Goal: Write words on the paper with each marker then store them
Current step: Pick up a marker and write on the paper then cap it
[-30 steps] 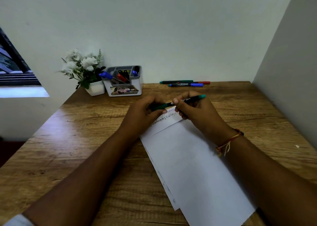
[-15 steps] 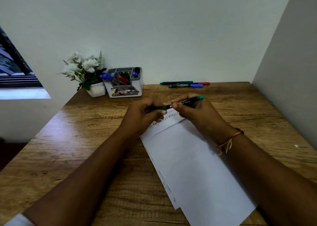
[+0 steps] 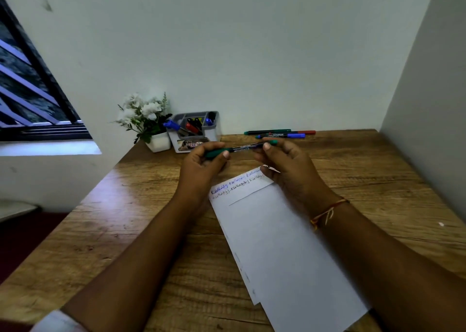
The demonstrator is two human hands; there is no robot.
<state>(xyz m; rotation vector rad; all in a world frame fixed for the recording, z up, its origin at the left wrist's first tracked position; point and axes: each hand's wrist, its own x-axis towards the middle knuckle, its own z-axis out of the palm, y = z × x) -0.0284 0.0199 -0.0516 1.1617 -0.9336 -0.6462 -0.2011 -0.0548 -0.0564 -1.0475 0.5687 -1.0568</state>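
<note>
Grips one green end of the green marker [image 3: 242, 148] in the curled fingers of the left hand [image 3: 201, 166], pinches the other end with the right hand [image 3: 285, 165]. Holds it level in the air, above the top of the white paper [image 3: 290, 243] on the wooden desk [image 3: 126, 230]. Shows handwritten lines [image 3: 234, 184] along the sheet's upper edge, and three more markers [image 3: 285, 136] by the wall near the grey organiser [image 3: 214, 134].

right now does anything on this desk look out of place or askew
Nothing looks spilled or damaged. Three markers lie loose by the wall, outside the organizer. The paper sheets sit skewed to the table edge and are unevenly stacked. A small white scrap lies on the table at the right.
</note>
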